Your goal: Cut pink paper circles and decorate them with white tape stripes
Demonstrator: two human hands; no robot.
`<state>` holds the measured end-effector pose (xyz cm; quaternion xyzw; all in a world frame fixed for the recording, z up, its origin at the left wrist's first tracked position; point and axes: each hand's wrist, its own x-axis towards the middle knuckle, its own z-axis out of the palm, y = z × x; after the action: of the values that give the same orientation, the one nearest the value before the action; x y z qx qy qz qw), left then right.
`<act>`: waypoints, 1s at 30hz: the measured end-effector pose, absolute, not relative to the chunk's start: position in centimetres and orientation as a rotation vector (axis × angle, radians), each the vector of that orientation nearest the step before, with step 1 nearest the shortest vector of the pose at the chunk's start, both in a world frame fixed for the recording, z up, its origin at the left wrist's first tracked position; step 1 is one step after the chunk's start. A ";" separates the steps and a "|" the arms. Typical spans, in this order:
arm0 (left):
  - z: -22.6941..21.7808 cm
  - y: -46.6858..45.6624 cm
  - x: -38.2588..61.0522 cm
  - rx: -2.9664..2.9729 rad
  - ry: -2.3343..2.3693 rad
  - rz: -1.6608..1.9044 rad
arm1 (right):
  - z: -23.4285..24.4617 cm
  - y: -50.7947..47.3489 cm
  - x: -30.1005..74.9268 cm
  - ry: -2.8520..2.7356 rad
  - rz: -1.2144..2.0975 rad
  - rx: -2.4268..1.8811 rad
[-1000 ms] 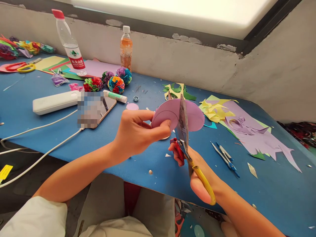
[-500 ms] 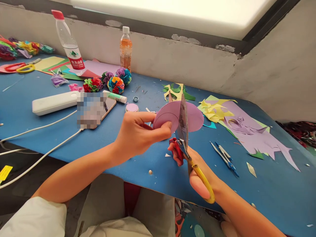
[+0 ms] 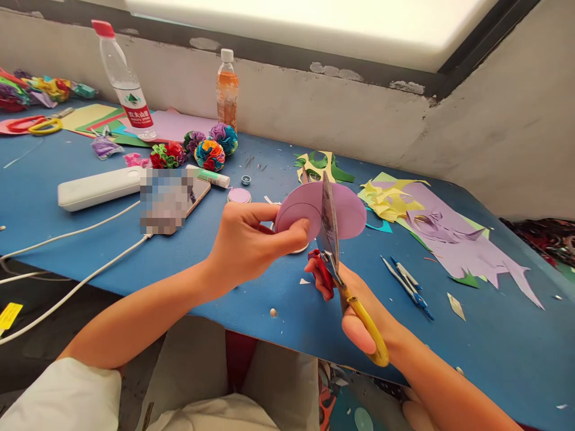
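Note:
Between the thumb and fingers of my left hand (image 3: 256,242) is a piece of purple paper (image 3: 350,209) with a curved line drawn on it. My right hand (image 3: 359,317) grips scissors (image 3: 330,224) with one red and one yellow handle loop. The scissor blades point away from me and straddle the paper, parted at the tips. Just behind my left fingers lies a small stack of round purple discs (image 3: 239,196), and white items under the paper are mostly hidden.
A phone (image 3: 179,203) on a cable, a white power bank (image 3: 99,188) and a glue stick (image 3: 211,176) lie left. Paper flower balls (image 3: 210,154) and two bottles (image 3: 227,90) stand behind. At right are a compass (image 3: 408,287) and purple paper scraps (image 3: 476,251).
The purple paper and scissors have shifted very slightly left in view, along with the whole scene. Both hands keep their holds, and the blades still straddle the paper.

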<state>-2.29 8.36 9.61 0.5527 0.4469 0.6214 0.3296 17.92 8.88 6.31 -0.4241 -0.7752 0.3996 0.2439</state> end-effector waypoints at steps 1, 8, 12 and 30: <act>9.7 8.3 -2.3 1.450 1.174 1.628 | 6.2 8.8 17.9 -2.084 1.133 -1.200; 9.8 8.1 -2.1 1.432 1.217 1.656 | 6.1 8.8 17.9 -1.932 1.332 -1.363; 10.0 8.0 -2.1 1.383 1.171 1.655 | 6.0 9.0 18.3 -1.955 1.324 -1.324; 10.2 8.1 -1.7 1.341 1.141 1.693 | 5.2 8.8 18.3 -2.078 1.176 -1.142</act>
<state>-1.68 8.06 10.16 0.5157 0.4389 0.6512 0.3425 18.26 8.81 5.20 -0.4183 -0.7612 0.4309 0.2447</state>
